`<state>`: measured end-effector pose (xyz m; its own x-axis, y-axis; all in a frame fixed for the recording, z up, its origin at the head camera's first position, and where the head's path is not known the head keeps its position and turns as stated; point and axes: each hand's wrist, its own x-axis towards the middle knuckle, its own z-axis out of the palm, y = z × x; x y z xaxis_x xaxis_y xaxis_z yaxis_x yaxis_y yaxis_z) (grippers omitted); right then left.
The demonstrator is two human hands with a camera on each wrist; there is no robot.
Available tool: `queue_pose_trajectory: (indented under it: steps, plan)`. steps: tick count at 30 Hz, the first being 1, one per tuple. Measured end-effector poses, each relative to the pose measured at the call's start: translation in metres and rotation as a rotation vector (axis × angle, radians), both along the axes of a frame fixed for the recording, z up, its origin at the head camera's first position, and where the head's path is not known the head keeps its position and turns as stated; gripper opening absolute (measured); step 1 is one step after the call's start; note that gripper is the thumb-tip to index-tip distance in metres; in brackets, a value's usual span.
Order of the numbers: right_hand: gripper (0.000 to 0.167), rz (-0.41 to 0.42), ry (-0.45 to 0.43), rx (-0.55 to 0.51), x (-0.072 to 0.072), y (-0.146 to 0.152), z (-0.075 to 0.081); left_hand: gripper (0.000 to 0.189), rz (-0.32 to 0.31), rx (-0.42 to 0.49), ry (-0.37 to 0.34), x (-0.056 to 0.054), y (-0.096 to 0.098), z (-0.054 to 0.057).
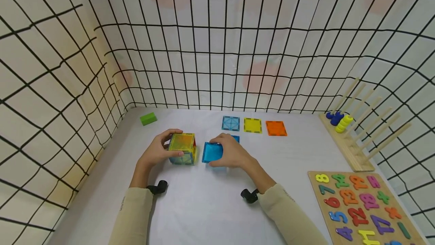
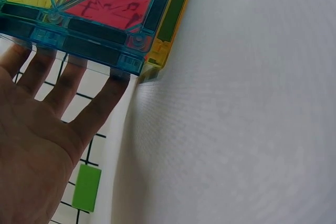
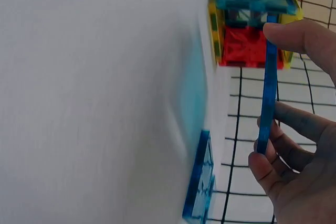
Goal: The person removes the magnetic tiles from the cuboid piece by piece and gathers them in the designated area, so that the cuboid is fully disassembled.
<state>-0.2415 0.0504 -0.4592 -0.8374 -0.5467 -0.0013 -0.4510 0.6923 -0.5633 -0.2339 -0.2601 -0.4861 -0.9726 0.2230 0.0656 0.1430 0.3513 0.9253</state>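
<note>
My left hand (image 1: 155, 151) holds a cube built of translucent magnetic tiles (image 1: 182, 143), thumb along its near side and fingers behind it. Yellow, red and blue faces of the cube (image 2: 107, 3) show in the left wrist view. To its right, my right hand (image 1: 234, 151) pinches a blue magnetic tile (image 1: 212, 151) by opposite edges, thumb on one and fingertips on the other. In the right wrist view this tile (image 3: 269, 87) appears edge-on, raised off the table. Partly hidden behind the right hand lies another blue tile (image 1: 236, 138).
Behind the hands, a light blue tile (image 1: 230, 123), a yellow tile (image 1: 253, 125) and an orange tile (image 1: 276, 128) lie in a row. A green block (image 1: 148, 119) sits back left. At right are a wooden peg rack (image 1: 350, 147) and a number board (image 1: 334, 220). Black mesh (image 1: 224, 54) encloses the table.
</note>
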Motion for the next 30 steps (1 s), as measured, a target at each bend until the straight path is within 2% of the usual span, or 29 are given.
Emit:
queue_pose_trajectory:
  steps: [11, 22, 30]
  plan:
    - [0.077, -0.078, -0.006, 0.016, -0.008, 0.047, 0.004, 0.080, -0.013, 0.008, 0.001, 0.000, -0.001, -0.003]
    - [0.076, -0.137, -0.005, 0.020, -0.015, 0.091, 0.003, 0.080, -0.029, 0.015, -0.002, 0.000, 0.001, 0.001]
    - [0.076, -0.159, -0.042, 0.025, -0.024, 0.115, -0.005, 0.080, -0.034, 0.028, -0.006, 0.001, 0.000, -0.001]
